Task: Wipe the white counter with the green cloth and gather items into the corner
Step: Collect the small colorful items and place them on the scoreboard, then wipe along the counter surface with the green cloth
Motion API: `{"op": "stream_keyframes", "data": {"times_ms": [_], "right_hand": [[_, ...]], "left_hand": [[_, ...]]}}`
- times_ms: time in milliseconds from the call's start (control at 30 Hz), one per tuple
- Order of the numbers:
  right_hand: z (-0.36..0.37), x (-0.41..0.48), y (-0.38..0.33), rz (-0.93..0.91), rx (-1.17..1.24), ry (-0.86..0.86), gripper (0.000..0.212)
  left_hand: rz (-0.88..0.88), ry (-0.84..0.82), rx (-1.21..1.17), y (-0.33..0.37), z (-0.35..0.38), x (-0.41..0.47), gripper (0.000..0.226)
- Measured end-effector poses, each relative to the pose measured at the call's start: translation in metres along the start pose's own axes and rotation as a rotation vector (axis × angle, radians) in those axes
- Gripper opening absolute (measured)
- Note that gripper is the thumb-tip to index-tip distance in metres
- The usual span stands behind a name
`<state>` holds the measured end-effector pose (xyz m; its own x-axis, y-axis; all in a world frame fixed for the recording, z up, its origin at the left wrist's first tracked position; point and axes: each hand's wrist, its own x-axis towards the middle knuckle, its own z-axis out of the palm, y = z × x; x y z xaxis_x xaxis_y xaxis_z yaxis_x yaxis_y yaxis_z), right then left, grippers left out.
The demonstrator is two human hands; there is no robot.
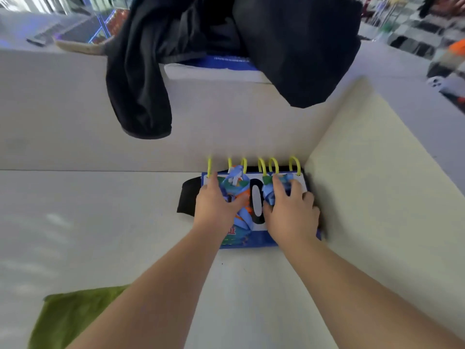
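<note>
A blue flip scoreboard [256,202] with yellow rings and a big black "0" lies flat in the counter's far right corner, partly over a black object [186,197]. Crumpled blue, orange and white paper bands [239,195] lie heaped on it. My left hand [216,205] presses on the left heap, fingers spread. My right hand [289,210] rests on the right side, fingers slightly bent over another blue bundle [270,191]. The green cloth [70,316] lies flat on the white counter [113,235] near the front left, under my left forearm.
Raised white walls [75,117] close the corner at the back and right. Black clothing [226,46] hangs over the back wall above the scoreboard, next to a blue-and-white box [219,68]. Beyond the wall the room is blurred.
</note>
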<state>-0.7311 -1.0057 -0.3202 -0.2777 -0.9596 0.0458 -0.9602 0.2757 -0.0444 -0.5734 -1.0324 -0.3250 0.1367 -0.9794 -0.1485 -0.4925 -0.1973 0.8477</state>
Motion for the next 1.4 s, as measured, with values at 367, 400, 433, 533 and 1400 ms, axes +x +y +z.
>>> {"op": "stream_keyframes", "data": {"times_ms": [367, 400, 433, 533, 1400], "right_hand": [[0.015, -0.006, -0.009, -0.037, 0.107, 0.088, 0.066], [0.013, -0.010, -0.009, -0.042, 0.115, 0.101, 0.065], [0.010, -0.014, -0.010, -0.046, 0.119, 0.109, 0.064], [0.002, -0.025, -0.013, -0.041, 0.108, 0.095, 0.063], [0.016, -0.278, -0.242, -0.385, 0.086, -0.333, 0.060]], "left_hand": [[0.009, 0.095, 0.298, -0.013, -0.003, 0.002, 0.082], [0.005, 0.093, 0.298, -0.014, -0.007, 0.001, 0.082], [0.002, 0.091, 0.299, -0.015, -0.012, -0.001, 0.082], [0.000, 0.100, 0.299, -0.019, -0.033, -0.010, 0.075], [0.120, -0.135, 0.788, -0.267, -0.335, -0.119, 0.062]]}}
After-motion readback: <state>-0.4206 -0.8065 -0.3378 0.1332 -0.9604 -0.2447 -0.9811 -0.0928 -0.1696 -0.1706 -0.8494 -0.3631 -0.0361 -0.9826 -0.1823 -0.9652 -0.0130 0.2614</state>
